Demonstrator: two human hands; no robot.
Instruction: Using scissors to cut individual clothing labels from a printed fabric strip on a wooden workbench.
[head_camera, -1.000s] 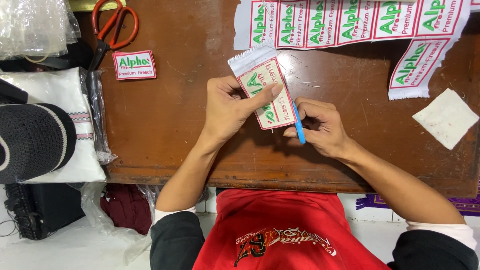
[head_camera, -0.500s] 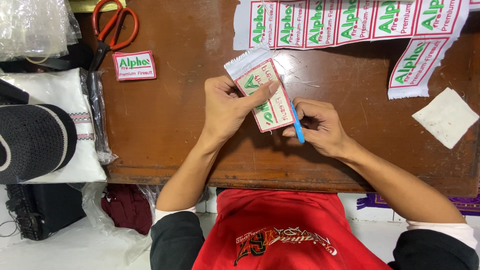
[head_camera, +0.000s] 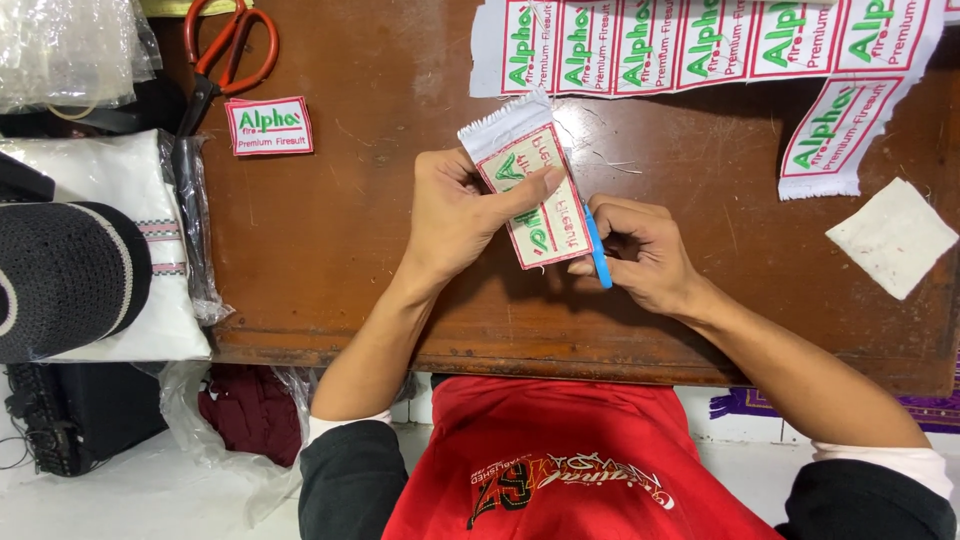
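In the head view, the left hand (head_camera: 460, 210) holds an embroidered patch (head_camera: 530, 180) above the brown wooden table (head_camera: 350, 250), fingers curled beneath it and the thumb pressed flat across its face. The patch is white with a red border and green lettering, tilted, with a frayed white edge at its top. The right hand (head_camera: 645, 255) is closed around a small blue tool (head_camera: 597, 250) that lies along the patch's right edge. A strip of uncut matching patches (head_camera: 700, 45) lies along the table's far side, a single finished patch (head_camera: 268, 126) sits left near orange-handled scissors (head_camera: 215, 60), and a white fabric square (head_camera: 893, 236) rests at right.
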